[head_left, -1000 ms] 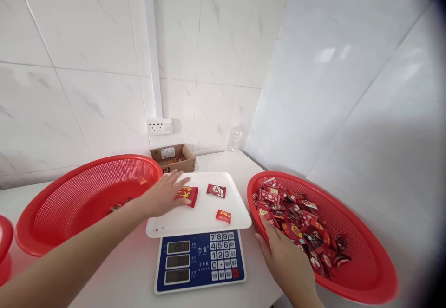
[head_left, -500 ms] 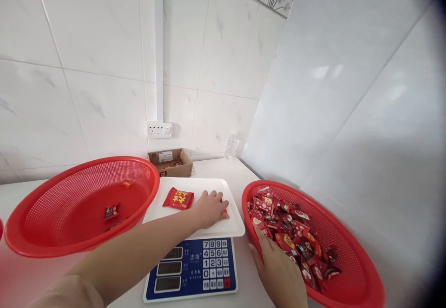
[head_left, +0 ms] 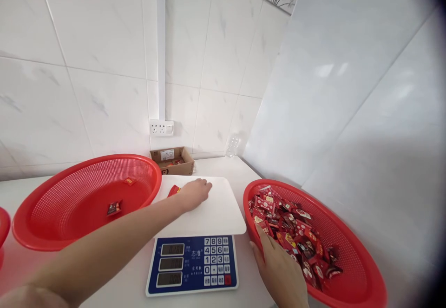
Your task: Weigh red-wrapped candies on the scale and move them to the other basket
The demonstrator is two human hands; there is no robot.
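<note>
My left hand (head_left: 195,193) is over the white pan (head_left: 216,219) of a digital scale (head_left: 191,265), its fingers curled and pointing away to the right; whatever they hold is hidden. A red candy packet (head_left: 173,190) with yellow print lies on the pan, mostly covered by that hand and wrist. My right hand (head_left: 280,268) grips the near-left rim of a red perforated basket (head_left: 362,271), thumb outside and fingers over the edge. Many small red and brown wrapped candies (head_left: 289,233) are heaped in this basket.
Left of the scale stands another red basket (head_left: 83,224) with a dark packet (head_left: 114,207) and a small red packet (head_left: 129,181) inside. Behind the pan are a cardboard box (head_left: 176,166) and a clear plastic bottle (head_left: 232,146). Tiled walls border the table.
My left hand has moved left and back across the pan, now covering most of the red packet. The small red piece under its fingertips no longer shows there. My right hand stays on the rim.
</note>
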